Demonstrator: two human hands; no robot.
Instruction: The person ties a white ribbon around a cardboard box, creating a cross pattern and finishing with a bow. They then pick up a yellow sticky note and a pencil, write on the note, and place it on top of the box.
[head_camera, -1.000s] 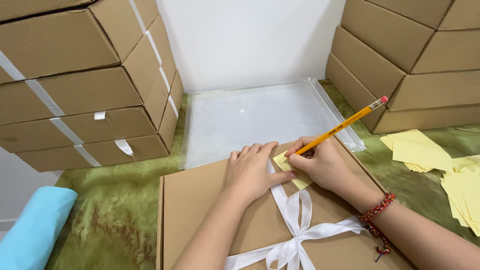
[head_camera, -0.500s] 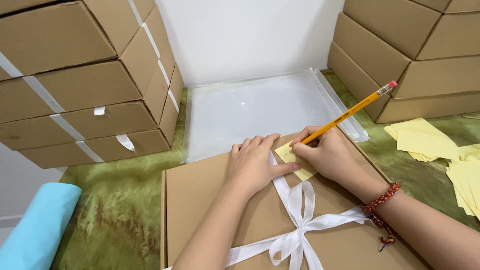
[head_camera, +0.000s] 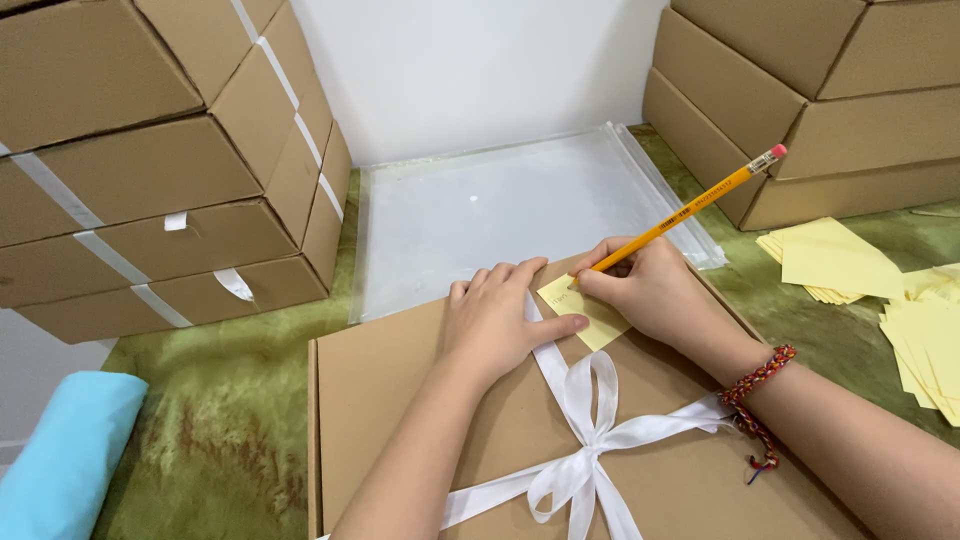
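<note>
A flat brown cardboard box (head_camera: 420, 400) tied with a white ribbon bow (head_camera: 585, 450) lies in front of me on a green mottled cloth. A small yellow sticky note (head_camera: 590, 312) sits on the lid near its far edge. My left hand (head_camera: 500, 320) lies flat on the lid, fingers spread, its thumb touching the note's edge. My right hand (head_camera: 650, 290) grips a yellow pencil (head_camera: 700, 205) with a pink eraser, its tip on the note. A red braided bracelet (head_camera: 755, 385) circles my right wrist.
A clear plastic zip bag (head_camera: 480, 215) lies flat beyond the box. Stacked cardboard boxes (head_camera: 170, 170) with white tape stand at left, and more cardboard boxes (head_camera: 830, 100) at right. Loose yellow notes (head_camera: 870, 275) are scattered on the right. A light blue cloth roll (head_camera: 60, 460) rests at bottom left.
The view has shifted a little. Both hands stay on the box lid, and the pencil tip keeps working on the yellow note.
</note>
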